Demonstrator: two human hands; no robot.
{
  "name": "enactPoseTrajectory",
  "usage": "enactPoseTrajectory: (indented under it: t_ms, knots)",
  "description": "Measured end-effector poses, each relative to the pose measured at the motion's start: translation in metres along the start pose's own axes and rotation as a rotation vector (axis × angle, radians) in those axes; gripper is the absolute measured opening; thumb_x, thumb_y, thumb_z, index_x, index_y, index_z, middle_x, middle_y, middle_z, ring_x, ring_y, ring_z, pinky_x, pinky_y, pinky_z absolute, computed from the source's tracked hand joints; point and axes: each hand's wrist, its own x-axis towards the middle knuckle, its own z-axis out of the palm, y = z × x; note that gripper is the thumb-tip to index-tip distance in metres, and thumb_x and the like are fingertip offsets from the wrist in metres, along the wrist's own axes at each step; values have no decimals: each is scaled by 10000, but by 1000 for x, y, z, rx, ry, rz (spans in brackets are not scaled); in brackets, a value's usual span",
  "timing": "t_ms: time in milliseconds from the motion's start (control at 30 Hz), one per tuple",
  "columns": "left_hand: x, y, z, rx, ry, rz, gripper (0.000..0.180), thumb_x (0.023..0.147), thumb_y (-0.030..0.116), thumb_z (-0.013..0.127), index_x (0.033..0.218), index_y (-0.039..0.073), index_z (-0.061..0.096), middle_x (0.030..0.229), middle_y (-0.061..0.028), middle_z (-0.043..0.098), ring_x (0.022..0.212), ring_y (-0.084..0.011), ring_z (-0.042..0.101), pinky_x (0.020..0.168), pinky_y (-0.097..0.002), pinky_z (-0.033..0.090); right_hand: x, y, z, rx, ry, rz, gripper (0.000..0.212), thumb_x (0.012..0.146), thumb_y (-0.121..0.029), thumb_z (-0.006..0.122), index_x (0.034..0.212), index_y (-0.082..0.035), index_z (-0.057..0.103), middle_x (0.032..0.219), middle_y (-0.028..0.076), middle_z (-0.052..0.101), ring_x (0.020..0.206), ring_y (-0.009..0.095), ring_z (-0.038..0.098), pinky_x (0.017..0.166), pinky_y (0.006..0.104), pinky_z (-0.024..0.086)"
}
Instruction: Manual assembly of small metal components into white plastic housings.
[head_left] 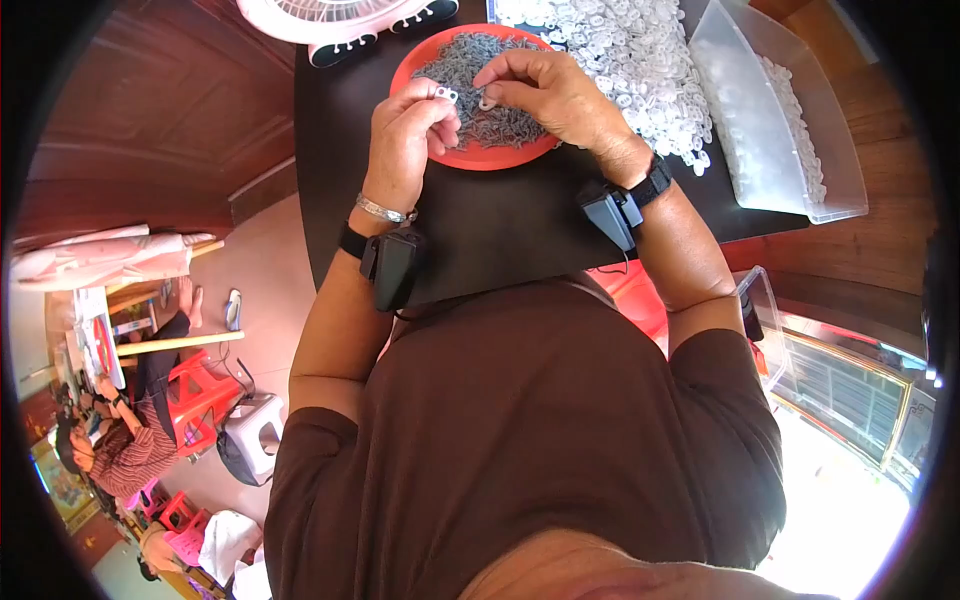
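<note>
Above a round red tray [545, 152] heaped with small thin grey pieces [500, 128], which look like screws or nails, both my hands are raised close together. My left hand [408, 125] is closed, and a small white plastic clip with holes [446, 95] sticks out between its thumb and forefinger. A short gap away, my right hand [550, 92] pinches thumb to forefinger. A small pale looped piece [487, 102] shows at those fingertips; whether a grey piece is held with it is too small to tell.
A spread pile of white plastic clips [640, 75] lies right of the tray. Beside it stands a clear plastic bin [735, 130] with more clips. A pink-and-white fan [330, 15] stands at the dark table's [480, 220] far left. Another person [130, 450] sits at left near red stools [195, 400].
</note>
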Motion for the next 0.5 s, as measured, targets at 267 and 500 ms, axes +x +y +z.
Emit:
enactPoseTrajectory:
  t_ms: [267,500]
  knots:
    - [-2,1,2,-7,0,-7,158,847,156,474,758,40,536,718,-43,576,590,-100,532,539,-206,397,-2,0,1,-152,38,23,194,864,-212,612,908,-24,637,739,48,646,694,133,606,639,277,471]
    - [-1,0,-1,-101,104,58,136,819,131,516,746,31,573,666,-41,584,536,-99,534,495,-199,399,-3,-10,11,-640,136,76,174,837,-273,628,855,-103,658,745,61,634,695,256,602,650,339,481]
